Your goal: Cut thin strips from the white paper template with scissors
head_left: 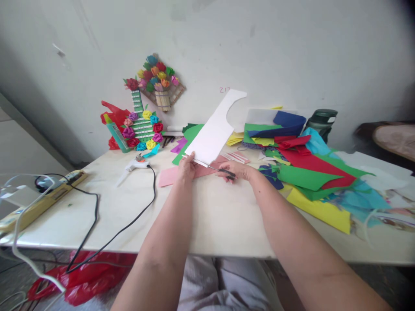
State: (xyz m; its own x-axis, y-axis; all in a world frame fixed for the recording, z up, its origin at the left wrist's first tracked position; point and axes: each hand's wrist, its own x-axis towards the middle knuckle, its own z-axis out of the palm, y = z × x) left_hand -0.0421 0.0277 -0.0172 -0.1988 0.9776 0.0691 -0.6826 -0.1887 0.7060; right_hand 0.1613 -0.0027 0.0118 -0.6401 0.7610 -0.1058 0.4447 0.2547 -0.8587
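At the middle of the pale table (220, 216), a little towards its far side, the left hand (187, 166) pinches the near left corner of a white sheet (215, 129), thumb and fingers closed on it. The sheet rises tilted away towards the wall, with a curved notch already cut from its far right edge. The right hand (238, 169) is wrapped round the dark handles of a pair of scissors (214, 167), whose blades point left along the sheet's near edge, their tips just beside the left fingers. A pink sheet (168, 176) lies flat under both hands. The likeliest slip, as I judge it, comes from that closeness: the blades could nick the left fingertips. Held only at one corner, the tall sheet could also sag or twist and pull the cut off its line. The scissors might catch the pink sheet beneath as well. To the left lie a glue gun (136, 164) and its black cord (142, 211), well apart from the hands, and a paper-flower stand (142, 129) is at the far edge. To the right a pile of coloured sheets (308, 172) spreads close to the right wrist, where an elbow could drag it.
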